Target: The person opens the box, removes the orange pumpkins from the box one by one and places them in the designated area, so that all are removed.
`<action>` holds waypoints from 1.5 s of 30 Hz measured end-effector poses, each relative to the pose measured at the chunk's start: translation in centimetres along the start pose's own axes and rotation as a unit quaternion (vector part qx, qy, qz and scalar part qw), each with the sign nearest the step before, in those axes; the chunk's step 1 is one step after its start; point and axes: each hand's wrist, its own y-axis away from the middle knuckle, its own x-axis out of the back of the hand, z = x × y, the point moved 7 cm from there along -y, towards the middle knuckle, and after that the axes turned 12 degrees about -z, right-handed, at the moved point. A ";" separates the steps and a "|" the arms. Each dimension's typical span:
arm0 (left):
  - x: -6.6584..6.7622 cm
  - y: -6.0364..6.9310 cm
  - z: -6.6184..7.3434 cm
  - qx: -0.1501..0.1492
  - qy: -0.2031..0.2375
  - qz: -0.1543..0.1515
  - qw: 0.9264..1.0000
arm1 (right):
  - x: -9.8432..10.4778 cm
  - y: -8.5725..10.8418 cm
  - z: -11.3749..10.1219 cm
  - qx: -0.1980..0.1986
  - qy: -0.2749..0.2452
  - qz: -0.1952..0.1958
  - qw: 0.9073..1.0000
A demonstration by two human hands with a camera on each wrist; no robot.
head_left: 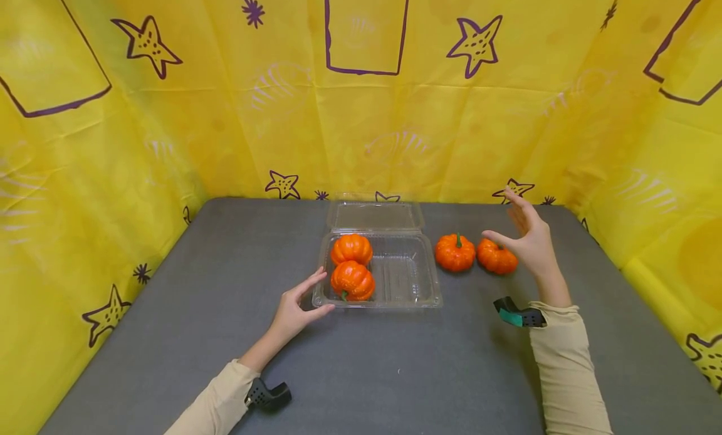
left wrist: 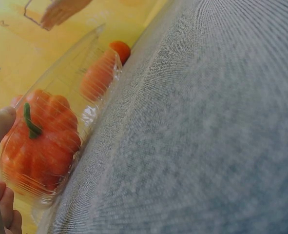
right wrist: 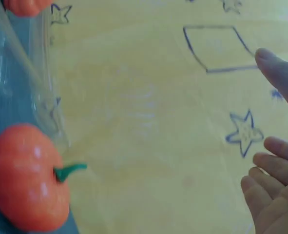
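Note:
A clear plastic container (head_left: 400,278) lies with its lid (head_left: 375,215) folded back. Two orange pumpkins, one (head_left: 351,249) behind the other (head_left: 353,281), sit in its left half. My left hand (head_left: 293,309) is at the container's left front corner, thumb and fingers spread; in the left wrist view the thumb (left wrist: 2,119) is at the rim beside a pumpkin (left wrist: 41,146). My right hand (head_left: 530,241) is raised with fingers apart, holding nothing, near two more pumpkins, one (head_left: 454,253) beside the other (head_left: 496,257). The right wrist view shows a green-stemmed pumpkin (right wrist: 29,178) away from the fingers.
The grey table (head_left: 395,372) is bordered by yellow cloth (head_left: 372,121) with purple drawings at the back and both sides. Both wrists carry black camera mounts, the left (head_left: 268,394) near the table's front and the right (head_left: 521,314) in front of the loose pumpkins.

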 end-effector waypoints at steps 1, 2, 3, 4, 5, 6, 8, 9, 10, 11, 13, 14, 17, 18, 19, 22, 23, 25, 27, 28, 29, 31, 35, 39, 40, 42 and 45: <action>0.0 0.0 0.0 0.000 0.001 0.000 1.000 | -0.2 -0.1 -0.3 0.013 -0.003 -0.002 1.000; 0.0 0.0 0.0 -0.001 0.002 0.001 1.000 | -0.5 -0.1 -0.6 0.024 -0.005 -0.006 1.000; 0.0 0.0 -0.1 -0.002 0.002 0.001 1.000 | -0.8 -0.2 -0.9 0.034 -0.008 -0.011 0.999; -0.1 0.0 -0.1 -0.003 0.003 0.001 1.000 | -1.0 -0.2 -1.1 0.042 -0.010 -0.015 0.999; -0.1 0.0 -0.1 -0.003 0.002 0.002 1.000 | -1.3 -0.3 -1.3 0.048 -0.009 -0.020 0.999; -0.1 0.1 -0.1 -0.003 0.001 0.002 1.000 | -1.5 -0.3 -1.6 0.054 -0.011 -0.025 0.998; -0.2 0.1 -0.1 -0.002 0.001 0.002 1.000 | -2.1 -0.4 -2.3 0.067 -0.017 -0.036 0.997; -0.2 0.2 -0.2 -0.001 0.001 0.002 1.000 | -2.4 -0.4 -2.8 0.073 -0.022 -0.041 0.996; -0.3 0.2 -0.2 0.000 0.001 0.002 1.000 | -2.6 -0.4 -3.2 0.078 -0.028 -0.045 0.996; -0.3 0.3 -0.2 0.001 0.001 0.002 1.000 | -2.9 -0.5 -3.6 0.084 -0.035 -0.048 0.995; -0.3 0.3 -0.2 0.004 0.003 0.002 1.000 | -3.3 -0.6 -4.4 0.095 -0.050 -0.053 0.993; -0.3 0.3 -0.2 0.004 0.004 0.003 1.000 | -3.5 -0.6 -4.7 0.099 -0.053 -0.054 0.992; -0.1 0.4 -0.1 0.002 0.002 0.006 1.000 | -3.9 -0.7 -5.3 0.117 -0.065 -0.052 0.990; 0.0 0.4 0.0 -0.001 0.002 0.007 1.000 | -4.1 -0.6 -5.4 0.122 -0.065 -0.051 0.989; 0.0 0.4 0.0 -0.004 0.002 0.007 1.000 | -4.2 -0.6 -5.4 0.127 -0.065 -0.051 0.989; 0.0 0.4 0.1 -0.008 0.004 0.007 1.000 | -4.9 -0.6 -5.6 0.135 -0.066 -0.055 0.987; 0.0 0.4 0.1 -0.008 0.005 0.007 1.000 | -5.2 -0.6 -5.7 0.139 -0.069 -0.059 0.986; 0.0 0.4 0.1 -0.007 0.006 0.008 1.000 | -6.0 -0.7 -6.1 0.146 -0.072 -0.071 0.984; 0.1 0.4 0.0 -0.005 0.006 0.009 1.000 | -7.0 -0.8 -6.5 0.158 -0.073 -0.086 0.981; 0.1 0.3 -0.1 -0.005 0.005 0.009 1.000 | -7.5 -0.9 -6.7 0.164 -0.072 -0.093 0.979; 0.2 0.3 -0.1 -0.005 0.003 0.009 1.000 | -8.1 -1.0 -6.9 0.167 -0.067 -0.100 0.979; 0.2 0.2 -0.2 -0.006 0.000 0.007 1.000 | -9.2 -1.0 -7.2 0.166 -0.051 -0.115 0.978; 0.1 0.1 -0.2 -0.008 -0.005 0.005 1.000 | -11.1 -1.1 -7.4 0.158 -0.041 -0.142 0.976; 0.1 0.0 0.0 -0.010 -0.002 0.005 1.000 | -12.8 -1.0 -7.4 0.174 -0.065 -0.160 0.969; 0.1 0.0 0.0 -0.011 -0.002 0.006 1.000 | -13.2 -0.9 -7.4 0.178 -0.067 -0.165 0.968; 0.0 0.0 0.1 -0.013 -0.001 0.005 1.000 | -14.0 -0.7 -7.3 0.186 -0.068 -0.177 0.964; 0.0 -0.1 0.1 -0.014 -0.001 0.004 1.000 | -15.2 -0.5 -7.2 0.189 -0.064 -0.196 0.960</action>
